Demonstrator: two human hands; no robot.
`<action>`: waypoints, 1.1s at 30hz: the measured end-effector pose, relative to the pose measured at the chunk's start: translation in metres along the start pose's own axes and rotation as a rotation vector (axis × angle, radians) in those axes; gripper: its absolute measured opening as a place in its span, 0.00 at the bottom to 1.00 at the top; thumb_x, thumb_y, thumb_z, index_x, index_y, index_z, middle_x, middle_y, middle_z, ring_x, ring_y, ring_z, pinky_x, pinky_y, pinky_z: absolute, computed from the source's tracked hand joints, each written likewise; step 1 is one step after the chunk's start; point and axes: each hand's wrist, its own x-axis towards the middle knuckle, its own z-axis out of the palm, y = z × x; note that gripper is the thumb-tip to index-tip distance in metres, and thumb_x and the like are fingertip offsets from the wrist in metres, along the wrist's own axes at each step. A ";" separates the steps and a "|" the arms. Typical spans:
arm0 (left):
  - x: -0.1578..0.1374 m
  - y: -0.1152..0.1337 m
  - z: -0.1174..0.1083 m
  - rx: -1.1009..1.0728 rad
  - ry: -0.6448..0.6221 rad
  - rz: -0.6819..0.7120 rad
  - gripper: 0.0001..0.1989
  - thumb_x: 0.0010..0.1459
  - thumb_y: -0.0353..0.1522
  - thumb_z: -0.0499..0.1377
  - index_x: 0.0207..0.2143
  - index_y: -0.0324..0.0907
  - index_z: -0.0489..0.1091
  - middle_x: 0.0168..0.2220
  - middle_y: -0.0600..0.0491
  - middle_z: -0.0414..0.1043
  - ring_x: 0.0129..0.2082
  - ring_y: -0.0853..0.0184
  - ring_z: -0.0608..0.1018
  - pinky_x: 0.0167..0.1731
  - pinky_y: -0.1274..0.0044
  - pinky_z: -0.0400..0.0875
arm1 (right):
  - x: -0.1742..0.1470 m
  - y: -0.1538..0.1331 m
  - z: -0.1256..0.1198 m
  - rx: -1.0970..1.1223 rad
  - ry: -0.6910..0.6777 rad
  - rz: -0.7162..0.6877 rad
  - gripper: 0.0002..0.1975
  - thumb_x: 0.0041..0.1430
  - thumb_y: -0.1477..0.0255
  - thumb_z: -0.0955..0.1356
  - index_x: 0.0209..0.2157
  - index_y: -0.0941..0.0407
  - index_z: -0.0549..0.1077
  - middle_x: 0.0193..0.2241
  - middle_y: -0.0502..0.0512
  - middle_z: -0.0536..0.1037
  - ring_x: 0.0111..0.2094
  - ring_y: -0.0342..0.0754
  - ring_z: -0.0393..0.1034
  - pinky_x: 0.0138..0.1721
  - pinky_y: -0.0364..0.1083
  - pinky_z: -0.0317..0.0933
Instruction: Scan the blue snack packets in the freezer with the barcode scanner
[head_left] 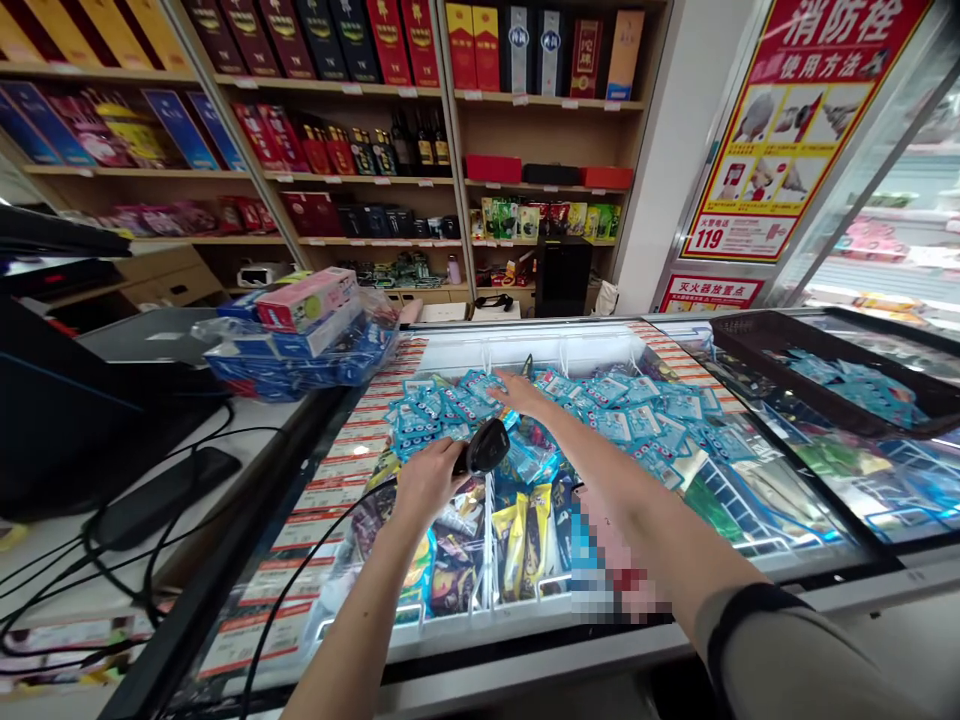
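Observation:
My left hand [431,480] is wrapped round a black handheld barcode scanner [486,448], whose cable runs down to the lower left. Farther back, my right hand [521,395] reaches over light-blue packets [607,425] with its fingers stretched out. Its fingertips are over or touching the packets; I cannot tell which. The packets lie in a loose layer across the chest freezer [442,632]. Below them, yellow ice-cream wrappers [536,525] and dark wrapped ice creams [454,575] fill white wire baskets.
Plastic-wrapped boxes [300,335] sit on the freezer's left edge, beside a counter with tangled cables [154,540]. A dark tray [757,350] with more blue packets rests on the right. Shelves [352,88] of boxes and bottles stand behind. A blurred patch covers something near my right forearm.

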 end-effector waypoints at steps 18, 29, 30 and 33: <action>-0.007 0.005 0.005 -0.024 0.003 0.020 0.16 0.53 0.38 0.57 0.45 0.46 0.66 0.41 0.48 0.71 0.43 0.59 0.73 0.35 0.72 0.65 | -0.016 -0.010 0.010 -0.058 -0.120 -0.160 0.44 0.47 0.47 0.68 0.62 0.52 0.57 0.57 0.58 0.66 0.58 0.58 0.57 0.57 0.51 0.51; -0.032 0.018 0.000 -0.014 0.042 0.032 0.16 0.53 0.37 0.58 0.45 0.47 0.66 0.40 0.50 0.71 0.42 0.59 0.74 0.33 0.73 0.65 | -0.063 -0.010 -0.009 -0.054 -0.107 -0.088 0.29 0.51 0.57 0.70 0.51 0.59 0.70 0.49 0.63 0.72 0.53 0.55 0.62 0.54 0.48 0.54; -0.033 0.020 -0.001 -0.015 0.043 0.028 0.16 0.53 0.37 0.57 0.45 0.47 0.66 0.41 0.50 0.71 0.42 0.60 0.74 0.33 0.74 0.65 | -0.063 -0.010 -0.008 -0.063 -0.102 -0.073 0.29 0.49 0.58 0.71 0.49 0.61 0.71 0.49 0.65 0.72 0.53 0.56 0.62 0.54 0.49 0.54; -0.036 0.024 -0.003 -0.010 0.039 0.014 0.14 0.54 0.38 0.57 0.44 0.46 0.66 0.40 0.51 0.71 0.40 0.60 0.74 0.31 0.74 0.64 | -0.060 -0.011 -0.004 -0.055 -0.084 -0.019 0.32 0.47 0.58 0.72 0.49 0.65 0.70 0.47 0.69 0.72 0.51 0.59 0.64 0.51 0.51 0.57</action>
